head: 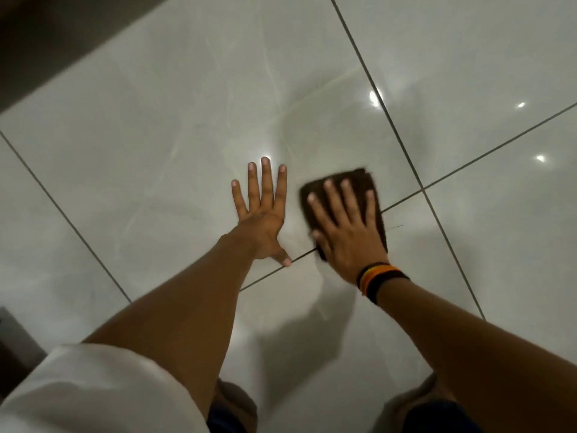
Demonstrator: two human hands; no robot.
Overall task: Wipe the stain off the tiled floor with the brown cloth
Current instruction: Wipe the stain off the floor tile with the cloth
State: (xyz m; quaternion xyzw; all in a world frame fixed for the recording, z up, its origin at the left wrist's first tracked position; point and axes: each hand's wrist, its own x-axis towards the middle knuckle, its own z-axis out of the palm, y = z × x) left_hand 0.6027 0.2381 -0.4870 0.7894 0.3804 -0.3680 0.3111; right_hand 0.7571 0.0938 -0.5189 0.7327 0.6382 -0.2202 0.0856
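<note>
Glossy pale grey tiled floor (156,135) with dark grout lines fills the head view, dotted with lamp glare. Toward three o'clock of centre, the right hand (346,232) lies flat with fingers spread on the folded brown cloth (359,179), pressing it down where it straddles a grout line; nothing is pinched. Just beside it at nine o'clock, the left hand (262,214) rests open and empty, palm on the tile as a prop. No stain can be made out; it may be under the cloth. Likely risks: the propping palm sliding on slick tile, or the cloth slipping from under flat fingers. No writing is readable; the striped wristbands (379,278) show none.
</note>
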